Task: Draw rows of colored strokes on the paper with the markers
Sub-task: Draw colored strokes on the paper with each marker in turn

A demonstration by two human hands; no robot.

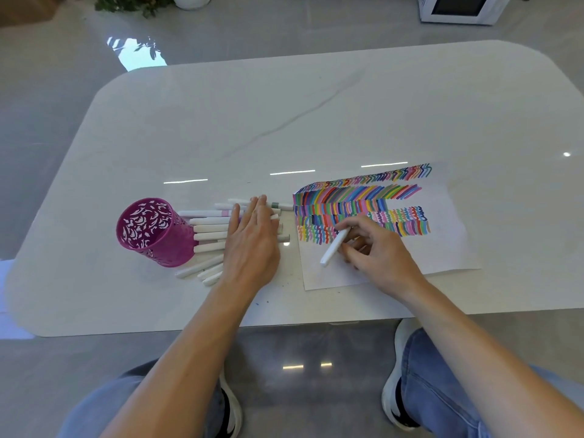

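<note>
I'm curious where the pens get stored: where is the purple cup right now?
In the head view, the purple cup sits at the left of the white table, beside the loose markers that the left hand rests on.

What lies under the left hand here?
The left hand lies flat over a row of white markers lying on the table. Their middles are covered; only the ends stick out either side.

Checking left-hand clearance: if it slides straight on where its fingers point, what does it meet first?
Nothing, as far as shown. The left hand lies flat on the loose markers, fingertips at the farthest one; beyond lies only bare table. The paper sits off to the right.
</note>
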